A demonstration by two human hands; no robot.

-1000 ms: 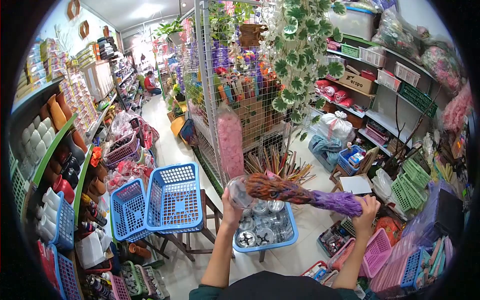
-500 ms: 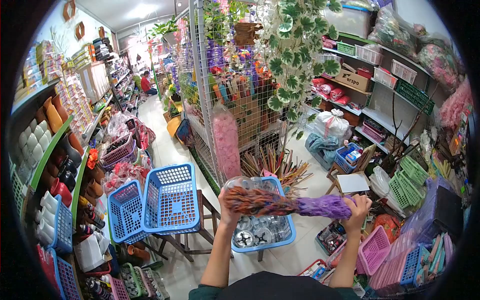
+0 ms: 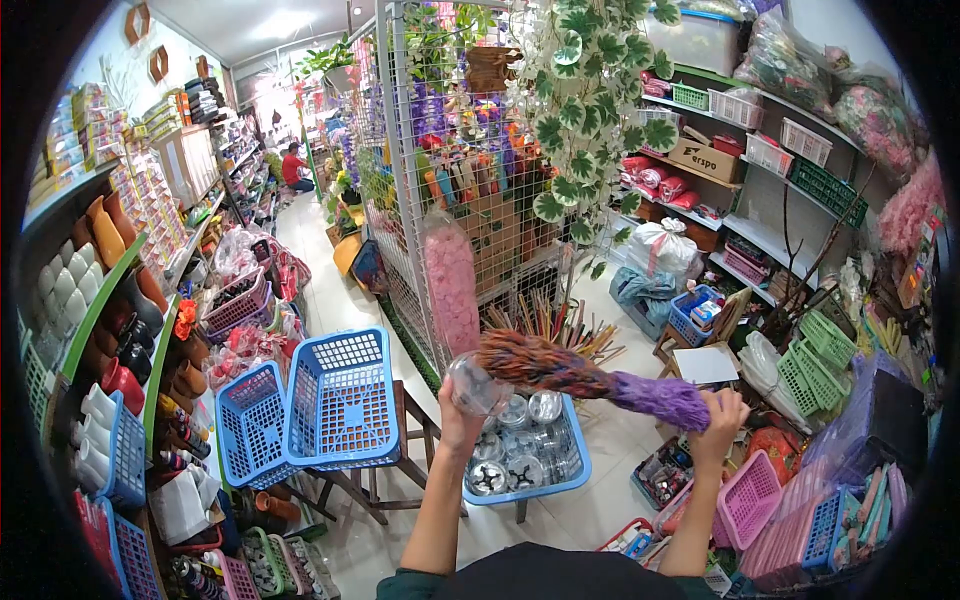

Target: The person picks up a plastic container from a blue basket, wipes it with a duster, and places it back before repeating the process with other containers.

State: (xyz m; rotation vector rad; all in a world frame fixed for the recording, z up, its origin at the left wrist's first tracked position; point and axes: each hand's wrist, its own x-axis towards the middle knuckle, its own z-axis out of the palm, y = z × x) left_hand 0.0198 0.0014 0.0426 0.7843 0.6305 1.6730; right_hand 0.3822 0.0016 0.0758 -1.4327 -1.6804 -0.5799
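Observation:
My left hand [image 3: 457,428] is wrapped around a clear, round container [image 3: 477,386], held up over the near blue basket. In my right hand [image 3: 721,424] is a fluffy duster [image 3: 560,370], gripped at its purple end. Its orange-brown head points left and sits just above and to the right of the container. Below both hands, the blue basket [image 3: 535,490] is filled with several clear containers [image 3: 522,470], some showing dark star-like shapes. The duster hides part of the basket's far side.
Two blue baskets [image 3: 338,455] rest on a wooden stool [image 3: 410,440] to the left. A wire-mesh rack [image 3: 405,200] stands ahead, with a bundle of thin sticks [image 3: 560,325] at its foot. Vases line the left shelf. A person in red [image 3: 292,168] is far down the aisle.
The duster has moved up and away from the container, its head shifting right. My right hand has moved slightly right. More of the container in my left hand now shows.

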